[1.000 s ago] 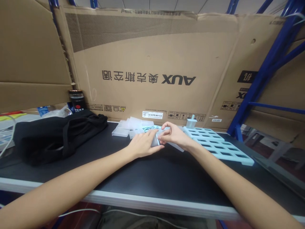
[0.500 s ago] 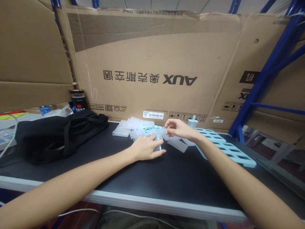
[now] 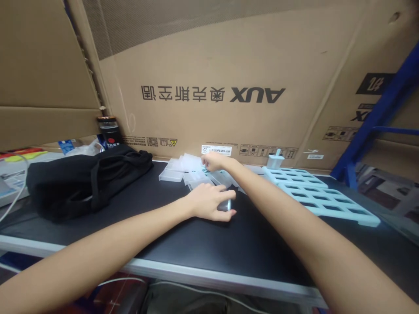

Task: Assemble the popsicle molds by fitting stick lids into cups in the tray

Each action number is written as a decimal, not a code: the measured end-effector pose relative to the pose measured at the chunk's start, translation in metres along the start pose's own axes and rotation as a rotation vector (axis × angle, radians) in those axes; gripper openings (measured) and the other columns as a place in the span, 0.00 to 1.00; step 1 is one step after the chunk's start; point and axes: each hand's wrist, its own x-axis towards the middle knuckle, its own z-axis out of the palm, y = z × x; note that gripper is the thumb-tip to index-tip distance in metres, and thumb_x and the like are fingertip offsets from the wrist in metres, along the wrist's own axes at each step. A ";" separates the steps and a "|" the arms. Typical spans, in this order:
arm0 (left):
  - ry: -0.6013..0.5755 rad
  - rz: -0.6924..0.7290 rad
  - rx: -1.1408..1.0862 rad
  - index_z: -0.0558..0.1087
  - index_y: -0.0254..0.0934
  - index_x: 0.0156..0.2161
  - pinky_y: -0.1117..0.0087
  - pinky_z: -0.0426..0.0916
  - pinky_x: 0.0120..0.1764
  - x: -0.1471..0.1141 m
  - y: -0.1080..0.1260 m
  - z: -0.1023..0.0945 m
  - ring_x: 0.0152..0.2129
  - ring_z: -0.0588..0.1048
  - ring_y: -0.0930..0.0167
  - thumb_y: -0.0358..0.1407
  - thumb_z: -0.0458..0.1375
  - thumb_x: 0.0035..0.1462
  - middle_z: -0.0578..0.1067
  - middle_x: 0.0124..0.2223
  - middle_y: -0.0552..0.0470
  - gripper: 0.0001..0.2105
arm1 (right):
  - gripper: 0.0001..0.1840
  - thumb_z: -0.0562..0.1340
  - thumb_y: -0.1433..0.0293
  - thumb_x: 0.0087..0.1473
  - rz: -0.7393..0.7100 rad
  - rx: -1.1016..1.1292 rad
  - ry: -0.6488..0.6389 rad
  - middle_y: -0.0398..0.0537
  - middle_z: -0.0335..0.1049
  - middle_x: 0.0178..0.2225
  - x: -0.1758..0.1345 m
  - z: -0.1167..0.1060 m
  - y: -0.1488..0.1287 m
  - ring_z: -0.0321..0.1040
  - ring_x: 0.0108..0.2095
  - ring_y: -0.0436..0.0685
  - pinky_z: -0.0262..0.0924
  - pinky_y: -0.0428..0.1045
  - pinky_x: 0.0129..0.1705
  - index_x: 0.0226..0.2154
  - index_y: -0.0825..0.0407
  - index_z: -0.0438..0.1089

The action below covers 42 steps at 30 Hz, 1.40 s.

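Note:
My left hand is curled around a small translucent popsicle mold cup with a light blue edge, low over the black tabletop. Most of that cup is hidden under the palm and fingers. Farther back, my right hand reaches into a heap of clear mold cups. Its fingertips are pinched together among small blue pieces, and what they hold, if anything, is too small to make out. Right of the heap stands a light blue popsicle mold lid with its handle pointing up.
Light blue slotted racks lie at the right, under and beyond my right forearm. A black cloth bag sits at the left, with a dark bottle behind it. A large cardboard sheet walls off the back; a blue metal post leans at right.
My right hand has moved left and away from me, down into the heap of cups. The left hand keeps its grip on the cup. The camera view has shifted slightly.

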 end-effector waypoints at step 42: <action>0.297 0.008 -0.775 0.51 0.42 0.50 0.59 0.76 0.43 0.002 -0.008 0.027 0.45 0.77 0.63 0.40 0.59 0.62 0.72 0.50 0.44 0.20 | 0.16 0.65 0.59 0.50 -0.014 0.197 0.062 0.46 0.74 0.39 -0.188 -0.078 -0.023 0.67 0.36 0.55 0.59 0.49 0.38 0.39 0.50 0.73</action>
